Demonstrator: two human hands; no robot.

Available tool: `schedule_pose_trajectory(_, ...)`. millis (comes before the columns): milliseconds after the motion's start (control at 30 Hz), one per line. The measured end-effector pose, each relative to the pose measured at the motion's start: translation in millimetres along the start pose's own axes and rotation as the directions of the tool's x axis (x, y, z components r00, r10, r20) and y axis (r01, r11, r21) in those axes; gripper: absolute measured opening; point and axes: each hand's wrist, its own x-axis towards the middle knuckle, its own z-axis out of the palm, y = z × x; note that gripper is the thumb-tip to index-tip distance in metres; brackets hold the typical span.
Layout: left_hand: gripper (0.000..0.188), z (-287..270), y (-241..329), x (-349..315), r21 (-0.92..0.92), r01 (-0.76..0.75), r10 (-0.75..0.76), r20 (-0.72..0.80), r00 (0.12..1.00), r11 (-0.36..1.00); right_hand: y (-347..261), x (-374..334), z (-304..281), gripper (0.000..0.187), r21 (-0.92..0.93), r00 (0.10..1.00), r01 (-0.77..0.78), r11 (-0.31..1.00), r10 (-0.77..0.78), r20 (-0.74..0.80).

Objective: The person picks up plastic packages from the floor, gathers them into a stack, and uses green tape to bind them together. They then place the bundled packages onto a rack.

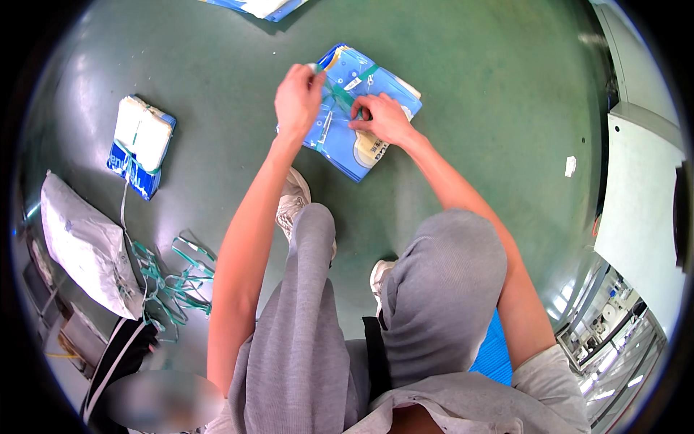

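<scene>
Pinches strap [339, 95] with left hand [296, 105], likely for tension across stack [341, 142], but cannot tell hold of curled right hand [387, 118]

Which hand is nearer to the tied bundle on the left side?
Left. The left hand is to the right of that bundle, apart from it; the right hand is farther right.

Likely a factory: glossy green floor [499, 108], metal-framed machinery [609, 314] (warped near the rim).
</scene>
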Motion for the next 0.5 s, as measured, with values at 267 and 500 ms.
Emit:
schedule_pose_trajectory(267, 0.024, -129, -1, 99, -0.646, 0.028, -0.208, -0.204, 0.957, 0.763, 2, 0, 3, 0.040, 0.072, 1.000, 0.009, 0.997, -0.007, -0.030)
schedule_pose_trajectory(500, 0.041, -39, -16, -5, -0.194, 0.120, -0.067, 0.259, 0.964, 0.974, 1, -3, 11, 0.043, 0.192, 0.980, 0.033, 0.981, 0.006, -0.197)
